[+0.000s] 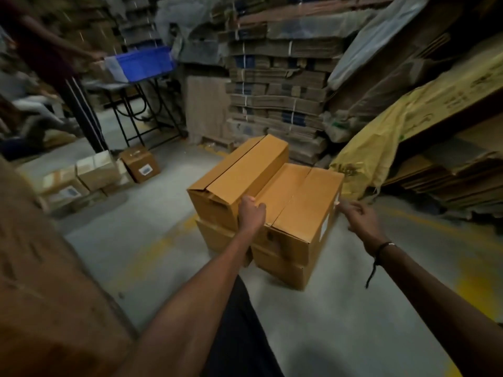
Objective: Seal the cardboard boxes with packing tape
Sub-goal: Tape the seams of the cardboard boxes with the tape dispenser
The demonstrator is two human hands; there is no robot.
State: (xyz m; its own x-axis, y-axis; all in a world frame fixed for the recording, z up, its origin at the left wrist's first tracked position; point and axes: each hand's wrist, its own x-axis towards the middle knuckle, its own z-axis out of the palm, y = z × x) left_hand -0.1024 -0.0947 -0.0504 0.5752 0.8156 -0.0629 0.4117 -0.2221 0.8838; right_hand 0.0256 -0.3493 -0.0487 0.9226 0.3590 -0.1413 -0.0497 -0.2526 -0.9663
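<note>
Warehouse floor, grey concrete (152, 213), flattened brown cardboard bundles (277, 85) stacked behind. Two orange-brown cardboard boxes sit side by side on a lower layer of boxes: near right box (302, 205) and taller left box (239, 175), touching. Left hand (251, 210) grips the right box's near left edge, fingers curled over the top. Right hand (356, 216) touches its right edge, fingers loosely bent; pinch unclear. Blue plastic crate (141, 63) on a black metal stand far left.
</note>
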